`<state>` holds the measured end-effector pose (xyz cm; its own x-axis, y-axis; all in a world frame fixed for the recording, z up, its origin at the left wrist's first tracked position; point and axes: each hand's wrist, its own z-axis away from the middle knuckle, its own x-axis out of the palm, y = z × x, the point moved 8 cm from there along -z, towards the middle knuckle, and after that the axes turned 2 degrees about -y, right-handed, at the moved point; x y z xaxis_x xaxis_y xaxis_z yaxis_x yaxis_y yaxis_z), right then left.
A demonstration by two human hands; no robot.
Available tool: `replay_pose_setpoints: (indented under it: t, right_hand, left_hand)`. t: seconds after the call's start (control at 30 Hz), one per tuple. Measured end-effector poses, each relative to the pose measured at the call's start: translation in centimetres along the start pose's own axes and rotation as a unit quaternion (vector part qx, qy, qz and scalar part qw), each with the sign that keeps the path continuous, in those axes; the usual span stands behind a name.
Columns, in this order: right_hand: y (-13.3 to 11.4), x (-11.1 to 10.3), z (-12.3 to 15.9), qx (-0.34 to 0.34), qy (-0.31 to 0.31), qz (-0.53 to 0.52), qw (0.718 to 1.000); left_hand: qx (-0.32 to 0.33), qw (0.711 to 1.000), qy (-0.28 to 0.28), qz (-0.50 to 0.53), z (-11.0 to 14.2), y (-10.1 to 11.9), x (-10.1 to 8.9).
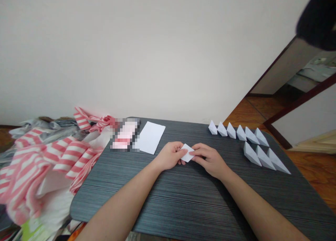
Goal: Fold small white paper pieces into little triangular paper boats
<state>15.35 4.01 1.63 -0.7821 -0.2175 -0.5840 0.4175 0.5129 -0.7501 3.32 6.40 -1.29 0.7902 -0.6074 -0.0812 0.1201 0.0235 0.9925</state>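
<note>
A small white folded paper (187,157), diamond-shaped from here, is held between my two hands above the dark table (168,199). My left hand (172,156) pinches its left side, thumb lying on top. At its right corner, the fingertips of my right hand (210,158) are closed on the same paper. A stack of white paper sheets (151,137) lies flat to the left, beyond my left hand. On the right stand several folded paper boats (231,131) in a back row, with three more paper boats (265,157) in front of them.
A pixelated pinkish object (125,134) lies at the table's far left. Red-and-white striped cloth (63,157) and other fabric are heaped beside the table's left edge. A pale wall (157,59) rises behind the table. Wooden floor (315,167) shows at right.
</note>
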Motion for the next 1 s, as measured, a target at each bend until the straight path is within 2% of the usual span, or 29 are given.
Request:
replay_pose_setpoints:
  t: [0.2,0.33,1.0]
  right_hand:
    - [0.2,-0.7,0.0,0.034,0.042,-0.009,0.998]
    - [0.4,-1.0,-0.1,0.060,0.067,-0.018,0.996]
    - [1.4,-0.4,0.2,0.101,0.060,-0.116,0.986]
  left_hand:
    - [0.027,0.999,-0.027,0.010,0.0,0.5,0.6]
    - [0.022,0.999,-0.033,0.012,0.2,0.6,1.0]
    - [0.027,0.998,-0.006,-0.063,0.3,1.1,0.6]
